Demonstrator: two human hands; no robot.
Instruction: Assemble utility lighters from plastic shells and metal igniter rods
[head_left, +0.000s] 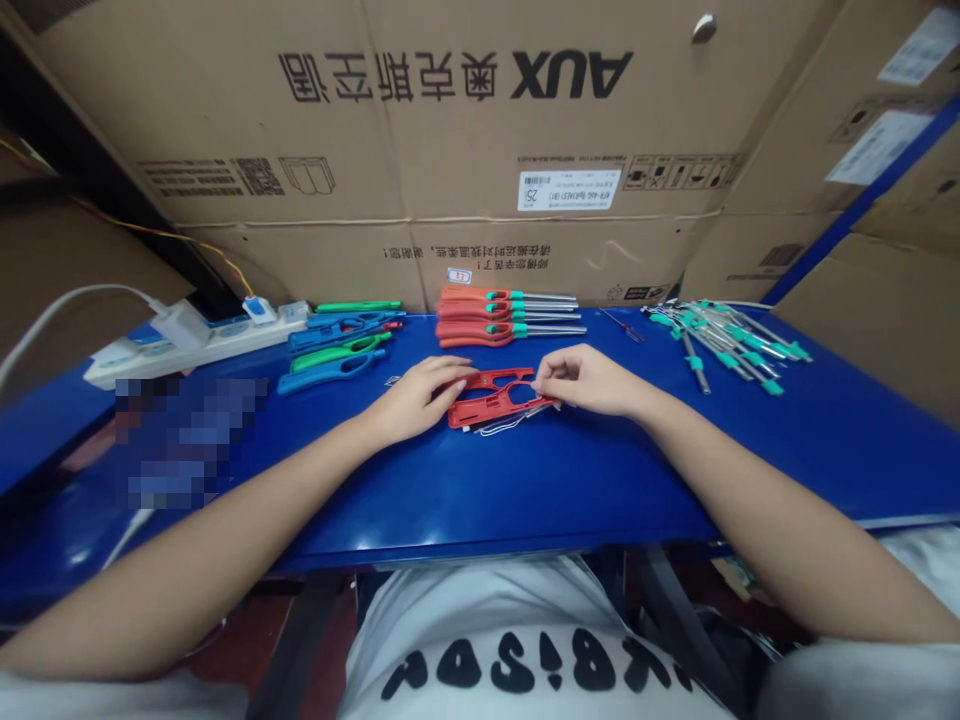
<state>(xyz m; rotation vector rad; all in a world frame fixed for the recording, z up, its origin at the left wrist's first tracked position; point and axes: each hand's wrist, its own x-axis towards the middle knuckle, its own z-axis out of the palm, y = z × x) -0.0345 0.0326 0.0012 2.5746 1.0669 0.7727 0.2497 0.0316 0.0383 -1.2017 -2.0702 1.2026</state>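
Two red plastic lighter shell halves lie side by side on the blue table, their ribbed insides facing up. My left hand is closed at their left end, thumb near the lower half and fingers over the upper one. At the right end my right hand pinches with thumb and forefinger by the shells' narrow end; anything small between the fingertips is hidden. Thin white wires and part of a metal rod show just below the lower half.
Red lighters with metal tubes are stacked behind my hands. Blue and green shells lie left, near a white power strip. Metal tubes with teal fittings are piled right. A thin screwdriver lies between. Cardboard walls the back.
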